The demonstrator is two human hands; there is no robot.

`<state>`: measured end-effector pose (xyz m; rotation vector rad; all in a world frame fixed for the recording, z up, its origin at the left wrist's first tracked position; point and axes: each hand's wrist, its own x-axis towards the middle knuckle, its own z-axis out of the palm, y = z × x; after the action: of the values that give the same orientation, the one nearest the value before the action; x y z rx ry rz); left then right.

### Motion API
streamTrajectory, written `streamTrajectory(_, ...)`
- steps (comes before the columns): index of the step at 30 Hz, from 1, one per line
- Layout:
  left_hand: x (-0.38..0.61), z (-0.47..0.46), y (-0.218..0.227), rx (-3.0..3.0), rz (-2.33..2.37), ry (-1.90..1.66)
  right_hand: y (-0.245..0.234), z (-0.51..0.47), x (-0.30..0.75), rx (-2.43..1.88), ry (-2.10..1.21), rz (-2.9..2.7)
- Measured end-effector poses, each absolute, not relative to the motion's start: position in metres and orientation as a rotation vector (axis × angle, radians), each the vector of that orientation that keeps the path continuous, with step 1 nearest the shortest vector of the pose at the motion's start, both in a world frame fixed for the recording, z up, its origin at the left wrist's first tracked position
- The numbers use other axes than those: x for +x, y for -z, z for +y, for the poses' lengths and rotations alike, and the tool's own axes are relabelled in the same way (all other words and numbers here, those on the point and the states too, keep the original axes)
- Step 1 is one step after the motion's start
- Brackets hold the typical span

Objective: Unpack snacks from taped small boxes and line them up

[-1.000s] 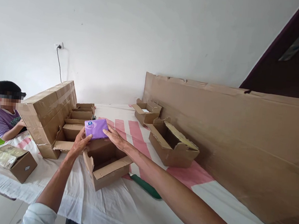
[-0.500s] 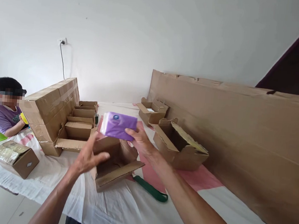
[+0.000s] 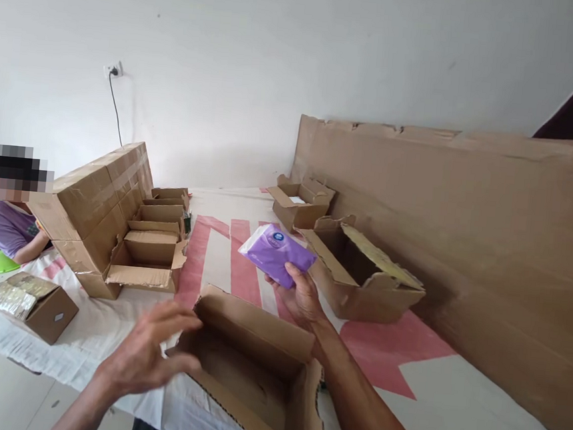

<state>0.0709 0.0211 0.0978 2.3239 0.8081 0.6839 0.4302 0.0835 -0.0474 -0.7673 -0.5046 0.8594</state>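
White-and-pink clothed table (image 3: 450, 403) bears open cardboard boxes (image 3: 359, 302) and a taped carton stack (image 3: 92, 198)

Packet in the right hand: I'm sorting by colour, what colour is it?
The packet is purple with a blue logo; head view.

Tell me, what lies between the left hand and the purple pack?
In the head view, only the back corner of the open box and a strip of pink-striped cloth lie between the left hand and the pack, which the right hand holds.
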Motion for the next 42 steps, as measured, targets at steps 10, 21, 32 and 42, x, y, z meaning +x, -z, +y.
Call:
streamTrajectory(10, 0.021, 0.13, 0.032, 1.282, 1.642, -1.063, 0.102, 0.085, 0.414, -0.919, -0.96, -0.425)
streamTrajectory(21, 0.031, 0.198, 0.069, 1.246, 1.571, -1.185, 0.106, 0.083, 0.406, -1.005, -0.95, -0.642)
streamTrajectory(32, 0.063, 0.25, 0.069, 1.227, 1.562, -1.126, 0.116, 0.084, 0.405, -1.041, -0.956, -0.666)
streamTrajectory(42, 0.099, 0.334, 0.063, 1.18, 1.605, -1.125, 0.117, 0.081, 0.409, -1.052, -0.974, -0.671)
